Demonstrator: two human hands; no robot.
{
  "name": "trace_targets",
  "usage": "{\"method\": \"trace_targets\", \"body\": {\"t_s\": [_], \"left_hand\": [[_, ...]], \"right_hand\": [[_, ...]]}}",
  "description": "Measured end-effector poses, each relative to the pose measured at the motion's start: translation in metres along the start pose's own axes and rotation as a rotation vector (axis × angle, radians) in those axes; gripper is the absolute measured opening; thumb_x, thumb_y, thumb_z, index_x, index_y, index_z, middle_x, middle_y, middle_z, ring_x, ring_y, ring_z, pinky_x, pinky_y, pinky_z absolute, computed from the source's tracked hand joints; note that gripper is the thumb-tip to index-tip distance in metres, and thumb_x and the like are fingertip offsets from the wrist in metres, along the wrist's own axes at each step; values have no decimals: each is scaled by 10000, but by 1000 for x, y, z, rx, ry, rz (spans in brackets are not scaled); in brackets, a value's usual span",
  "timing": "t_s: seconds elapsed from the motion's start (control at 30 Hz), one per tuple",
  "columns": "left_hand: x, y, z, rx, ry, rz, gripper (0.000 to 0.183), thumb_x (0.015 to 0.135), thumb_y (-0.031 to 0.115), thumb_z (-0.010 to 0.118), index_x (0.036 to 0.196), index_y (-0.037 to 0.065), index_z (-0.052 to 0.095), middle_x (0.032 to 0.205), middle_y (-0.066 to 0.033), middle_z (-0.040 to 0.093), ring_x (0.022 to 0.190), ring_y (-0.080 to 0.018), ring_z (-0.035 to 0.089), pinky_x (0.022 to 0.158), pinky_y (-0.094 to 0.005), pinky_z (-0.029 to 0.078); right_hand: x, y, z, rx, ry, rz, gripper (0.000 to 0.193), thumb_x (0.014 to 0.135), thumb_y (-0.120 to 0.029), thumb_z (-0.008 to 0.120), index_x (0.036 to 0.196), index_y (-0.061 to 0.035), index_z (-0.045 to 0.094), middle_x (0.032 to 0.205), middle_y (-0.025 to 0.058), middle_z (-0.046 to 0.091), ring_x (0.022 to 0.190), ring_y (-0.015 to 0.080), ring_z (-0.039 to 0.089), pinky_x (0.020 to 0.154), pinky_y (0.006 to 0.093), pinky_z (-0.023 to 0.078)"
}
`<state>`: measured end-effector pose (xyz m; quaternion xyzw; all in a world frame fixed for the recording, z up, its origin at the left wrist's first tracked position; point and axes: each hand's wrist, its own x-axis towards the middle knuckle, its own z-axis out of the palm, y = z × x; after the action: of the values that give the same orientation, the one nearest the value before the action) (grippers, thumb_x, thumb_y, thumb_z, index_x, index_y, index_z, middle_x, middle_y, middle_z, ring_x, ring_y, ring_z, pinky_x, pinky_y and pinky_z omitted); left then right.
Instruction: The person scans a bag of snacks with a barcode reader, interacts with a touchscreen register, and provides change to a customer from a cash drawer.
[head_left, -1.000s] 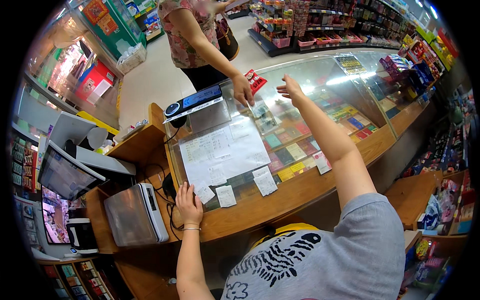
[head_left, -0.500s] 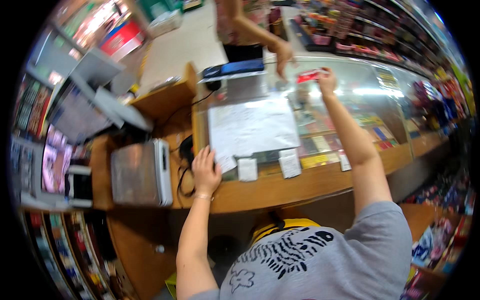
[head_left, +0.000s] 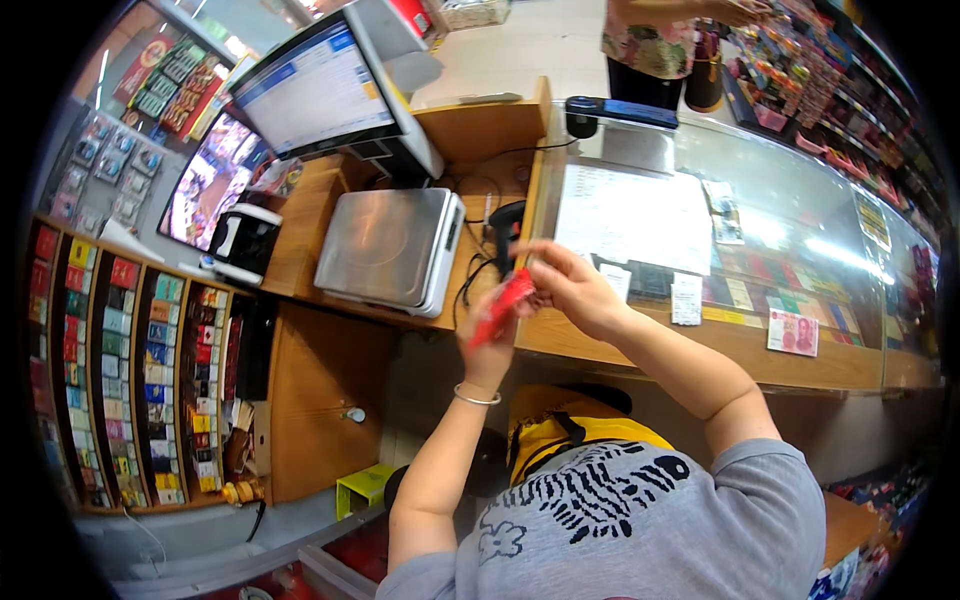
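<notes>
My left hand (head_left: 488,335) is closed around a small, blurred red packet (head_left: 507,303). At the packet's upper end are the fingers of my right hand (head_left: 578,290), bent in and pinching it. Both hands are held together over the counter's near edge. A black handheld device (head_left: 507,222) with a cable lies just beyond them. Right of the hands, paper slips (head_left: 686,299) lie on the glass counter, and a large white sheet (head_left: 630,215) is behind them. A pink banknote (head_left: 793,332) rests by the counter's wooden edge.
To the left stand a flat metal-topped scale (head_left: 390,245), a monitor (head_left: 318,85) and a shelf of small colourful packs (head_left: 160,380). Across the glass counter (head_left: 780,215) stands another person (head_left: 650,45). A phone-like device (head_left: 637,113) sits at the counter's far edge.
My right hand has come back from across the counter with the red packet. My left hand has left the counter and joined it. The view has turned left.
</notes>
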<state>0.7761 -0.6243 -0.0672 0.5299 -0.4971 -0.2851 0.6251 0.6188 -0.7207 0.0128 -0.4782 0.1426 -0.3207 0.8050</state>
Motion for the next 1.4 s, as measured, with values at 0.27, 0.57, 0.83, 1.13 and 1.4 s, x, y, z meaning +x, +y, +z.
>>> {"method": "trace_targets", "body": {"t_s": [0.27,0.57,0.83,1.13,1.4], "left_hand": [[30,29,-130,-694,528,-377,339,923,263,563,1197,71,511,1111,-68,606,962,-205,606,795,-357,513],[91,0,-221,-786,399,-411,428,947,307,507,1279,44,447,1231,-76,542,1089,-211,548,894,-375,467],[164,-41,-259,-788,236,-696,401,938,304,512,1253,61,464,1193,-56,564,1067,-202,562,879,-357,474],[195,-91,-234,-780,17,-810,431,943,332,485,1262,42,460,1235,-107,557,1117,-257,551,956,-400,451],[199,-82,-223,-843,31,-813,385,935,281,526,1228,40,468,1188,-84,579,1062,-250,576,896,-402,481]], "right_hand": [[142,169,-24,-1023,633,110,758,757,-168,642,1345,113,256,1359,328,340,1281,425,335,1069,423,284],[202,217,-56,-1215,1161,484,747,728,-143,680,1331,42,280,1200,261,487,1116,396,496,956,444,412],[158,152,23,-669,831,152,464,735,-112,692,1128,-8,468,933,149,603,866,228,598,784,340,468],[133,126,114,-686,242,114,509,745,-126,677,1212,-29,500,1011,139,633,947,225,597,867,339,449],[128,124,107,-699,209,154,416,748,-135,657,1126,-21,526,904,142,631,839,241,597,789,339,459]]}}
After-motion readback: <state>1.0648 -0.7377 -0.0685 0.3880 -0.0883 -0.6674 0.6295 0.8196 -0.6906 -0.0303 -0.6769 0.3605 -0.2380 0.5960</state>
